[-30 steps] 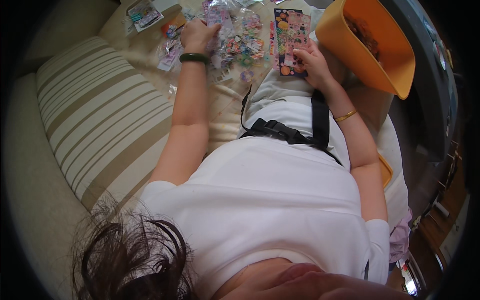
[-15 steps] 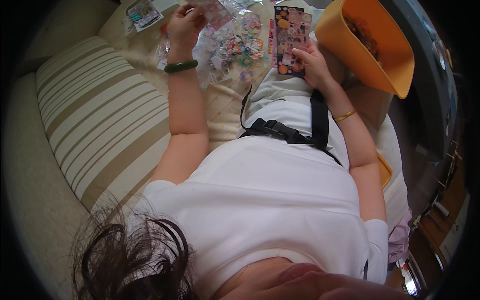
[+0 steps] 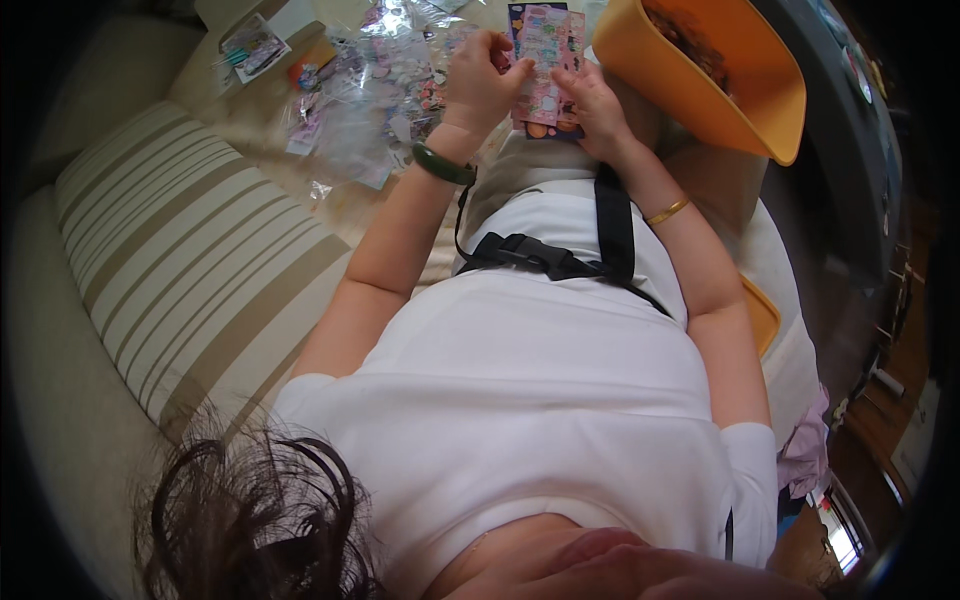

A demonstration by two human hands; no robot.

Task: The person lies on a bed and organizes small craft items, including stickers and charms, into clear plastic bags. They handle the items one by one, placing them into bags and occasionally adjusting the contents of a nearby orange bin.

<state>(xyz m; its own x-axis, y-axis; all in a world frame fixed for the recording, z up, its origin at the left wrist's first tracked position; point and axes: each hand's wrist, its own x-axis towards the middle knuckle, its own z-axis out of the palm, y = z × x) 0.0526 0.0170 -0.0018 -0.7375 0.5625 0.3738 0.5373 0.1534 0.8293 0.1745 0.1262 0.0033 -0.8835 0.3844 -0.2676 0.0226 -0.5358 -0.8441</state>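
Observation:
My right hand (image 3: pixel 598 112) grips a small stack of sticker sheets, its thumb lying on top. Lowest in the stack is a dark sticker sheet (image 3: pixel 567 131) with orange and yellow figures. Over it lies a pink sticker sheet (image 3: pixel 543 52) covered in small pastel pictures; another pink sheet shows at its right. At the stack's left edge is my left hand (image 3: pixel 480 85), fingers curled and thumb against the upper pink sheet. The other side of that grip is hidden. Left of this hand, clear plastic packets and colourful stickers (image 3: pixel 385 75) lie in a loose heap.
An orange plastic bin (image 3: pixel 775 110) with dark bits inside stands right of my right hand. At the far left are a small white tray (image 3: pixel 255 45) and an orange packet (image 3: pixel 312 62). A striped cushion (image 3: pixel 190 240) lies beside my left arm. A black buckled strap (image 3: pixel 535 255) crosses my waist.
My left hand has come right, bringing a pink sticker sheet from above the heap onto the stack in my right hand. My right hand keeps its hold on the stack.

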